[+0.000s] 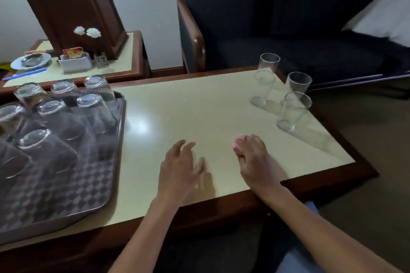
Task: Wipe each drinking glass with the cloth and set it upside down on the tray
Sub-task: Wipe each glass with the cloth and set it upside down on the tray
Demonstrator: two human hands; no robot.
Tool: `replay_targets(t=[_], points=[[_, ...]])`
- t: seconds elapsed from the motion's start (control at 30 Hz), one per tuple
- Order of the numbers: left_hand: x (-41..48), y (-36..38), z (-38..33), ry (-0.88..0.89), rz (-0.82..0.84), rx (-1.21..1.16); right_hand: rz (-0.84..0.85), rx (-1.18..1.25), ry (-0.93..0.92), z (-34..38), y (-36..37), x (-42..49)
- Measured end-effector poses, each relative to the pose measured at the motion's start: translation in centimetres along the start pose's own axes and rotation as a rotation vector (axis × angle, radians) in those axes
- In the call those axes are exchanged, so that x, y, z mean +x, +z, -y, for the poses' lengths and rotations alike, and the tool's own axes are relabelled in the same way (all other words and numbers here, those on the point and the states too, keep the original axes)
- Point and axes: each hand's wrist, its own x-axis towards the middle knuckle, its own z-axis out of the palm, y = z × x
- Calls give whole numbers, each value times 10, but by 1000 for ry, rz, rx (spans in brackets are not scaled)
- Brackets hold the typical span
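Observation:
Several clear glasses stand upside down on a grey checkered tray [88,186] at the table's left. Upright glasses stand at the far right corner, the nearest one [292,111] by the right edge, another [264,86] further back. My right hand [253,159] grips a bunched pink cloth [238,143], low over the table top. My left hand [182,168] hovers just above the table with fingers spread and relaxed, holding nothing, to the right of the tray.
A low table [199,117] with a pale top and dark wooden rim. Behind it a dark armchair [266,29]. A side table [124,60] at the back left carries a wooden stand, a white holder and a plate.

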Motion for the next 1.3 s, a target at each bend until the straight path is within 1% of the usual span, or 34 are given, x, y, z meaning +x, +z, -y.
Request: replay_targets(t=[0.03,0.07,0.1,0.13,0.17,0.2,0.23,0.27,0.3,0.33,0.37,0.4,0.43,0.5,0.6,0.7,0.87,0.97,1.0,1.07,1.13,1.17,1.2,1.23,1.27,1.3], points=[[8,13,-8,24,57,95,70,-77,50,-10,-7,-2],[16,25,-15,56,87,177,178,-102,107,-19,-13,-4],[22,34,-19,83,109,242,275,-86,170,-25,-20,-5],[26,39,-22,98,121,288,334,-38,225,-30,-26,-7],[27,44,-22,100,126,309,346,38,257,-33,-33,-9],[28,47,-20,99,129,315,290,128,267,-35,-39,-12],[28,49,-18,94,127,307,175,210,284,-35,-46,-16],[29,50,-16,92,116,293,11,285,332,-35,-54,-18],[29,51,-16,92,100,286,-165,331,423,-38,-62,-18],[30,51,-16,92,88,289,-300,368,547,-44,-68,-15],[30,52,-18,91,81,290,-373,405,674,-53,-75,-7],[29,52,-20,93,76,289,-395,436,769,-63,-81,3],[28,52,-21,93,75,281,-378,460,815,-73,-85,14],[27,55,-22,79,73,260,-300,511,807,-90,-90,36],[27,55,-24,63,71,235,-226,578,727,-103,-87,57],[25,54,-26,67,60,215,-216,611,685,-107,-79,70],[27,54,-26,62,50,184,-255,613,683,-112,-71,80],[29,51,-24,50,52,163,-224,665,703,-111,-73,79],[31,50,-25,36,56,157,-211,706,721,-110,-76,76],[35,46,-31,-20,69,113,-186,869,736,-105,-87,68],[37,48,-45,-31,43,-21,-130,1011,728,-97,-102,56],[37,50,-54,35,32,-99,-106,1058,722,-93,-109,49],[35,53,-66,144,48,-146,-91,1098,718,-90,-115,43],[32,57,-80,263,87,-130,-85,1130,717,-87,-121,36],[29,63,-93,365,128,-58,-77,1156,718,-82,-126,29],[27,68,-104,425,164,27,-67,1179,721,-76,-130,23]])
